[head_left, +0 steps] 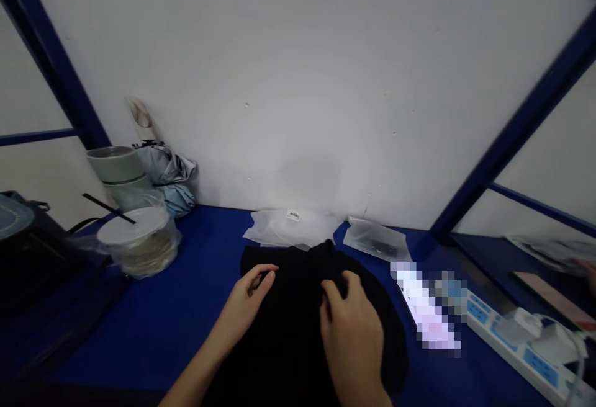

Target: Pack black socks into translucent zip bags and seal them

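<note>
A soft black garment [291, 332] lies bunched on the blue table [200, 277] in front of me; its folds are too dark to make out. My left hand [246, 298] is at its left part, thumb and index finger bent close together on the fabric. On the right side of the cloth, my right hand [354, 332] has its fingers curled into the material, back of the hand toward me. Just beyond the garment lies a clear plastic bag [293, 228] with a small barcode label. Another clear bag [377, 239] rests to its right.
At left stand a lidded container in plastic [139, 239], a pale green cup [118, 168], a folded umbrella [170, 168] and a dark bag [32, 252]. To the right are a lit, blurred-out phone-like object [426, 308] and a power strip [507, 339] with plugs. A white wall [316, 84] rises behind.
</note>
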`<state>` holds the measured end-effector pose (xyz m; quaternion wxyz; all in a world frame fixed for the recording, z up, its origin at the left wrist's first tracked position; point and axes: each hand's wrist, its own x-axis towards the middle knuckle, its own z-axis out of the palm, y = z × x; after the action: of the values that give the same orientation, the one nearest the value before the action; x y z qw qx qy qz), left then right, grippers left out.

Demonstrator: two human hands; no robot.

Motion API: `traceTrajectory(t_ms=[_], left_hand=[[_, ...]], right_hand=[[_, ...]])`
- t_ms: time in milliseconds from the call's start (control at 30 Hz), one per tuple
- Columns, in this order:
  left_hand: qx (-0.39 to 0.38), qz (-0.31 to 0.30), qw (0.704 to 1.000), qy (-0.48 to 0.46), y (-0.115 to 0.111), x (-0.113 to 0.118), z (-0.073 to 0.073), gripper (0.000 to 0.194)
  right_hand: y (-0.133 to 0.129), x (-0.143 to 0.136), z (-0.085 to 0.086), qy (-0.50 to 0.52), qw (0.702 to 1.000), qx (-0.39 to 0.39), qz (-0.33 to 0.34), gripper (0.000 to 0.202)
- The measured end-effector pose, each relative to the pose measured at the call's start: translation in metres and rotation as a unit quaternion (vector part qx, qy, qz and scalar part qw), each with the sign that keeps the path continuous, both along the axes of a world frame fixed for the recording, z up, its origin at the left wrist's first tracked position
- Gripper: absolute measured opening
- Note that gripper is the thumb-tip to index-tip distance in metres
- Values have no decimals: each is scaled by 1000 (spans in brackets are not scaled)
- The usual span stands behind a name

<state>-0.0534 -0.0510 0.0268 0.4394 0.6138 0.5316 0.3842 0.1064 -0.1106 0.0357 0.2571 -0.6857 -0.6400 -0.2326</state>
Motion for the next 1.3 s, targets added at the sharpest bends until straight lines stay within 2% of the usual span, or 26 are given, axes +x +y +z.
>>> traceTrajectory(t_ms=[33,100,200,267,300,367,433,467,533,633,767,833,867,933,967,1000,1067,1200,1300], left_hand=[[-15,1,1000,-19,-1,1,2,41],[-33,12,999,-42,-2,0,3,43],[-72,9,996,-58,2,-7,-1,43],[-104,-23,991,-80,7,-13,-6,45],[-122,-43,987,-99,9,-15,-8,46],[-164,-79,972,-150,13,-19,-12,48],[-202,-106,955,-190,15,-20,-13,49],[-214,-117,949,-200,17,-19,-13,50],[-219,-142,945,-200,20,-15,-11,48],[-189,-187,944,-196,25,-7,-6,43],[-181,-245,928,-215,38,7,3,44],[-166,-270,931,-180,48,15,6,42],[-136,-274,942,-138,55,18,6,39],[-10,-246,969,-2,72,22,5,35],[78,-196,974,82,82,23,3,35],[163,-131,966,152,91,24,0,33],[289,-37,919,266,110,23,-9,30],[308,-45,902,300,133,21,-31,35],[307,-59,899,308,138,20,-41,28]], right_hand=[[0,-9,1,-15,999,-8,34,23],[-2,-25,0,-10,988,-38,150,34],[-9,-34,1,66,931,-104,344,37],[-10,-25,4,106,892,-138,417,31],[-8,-17,5,107,883,-150,431,34],[0,2,5,67,904,-116,407,51],[11,17,1,-23,928,-109,355,70],[16,22,-2,-62,931,-98,347,74],[24,26,-6,-132,920,-68,364,70],[31,25,-9,-191,896,-6,400,50],[36,29,-7,-189,897,78,392,33],[39,35,-9,-176,903,103,378,32],[41,38,-12,-169,907,107,372,32],[44,43,-19,-151,915,98,360,34],[45,45,-23,-139,920,88,356,36],[45,46,-28,-126,924,74,354,38],[45,45,-36,-102,927,35,358,44],[42,37,-41,-92,920,-84,371,57],[40,34,-39,-87,921,-127,358,61]])
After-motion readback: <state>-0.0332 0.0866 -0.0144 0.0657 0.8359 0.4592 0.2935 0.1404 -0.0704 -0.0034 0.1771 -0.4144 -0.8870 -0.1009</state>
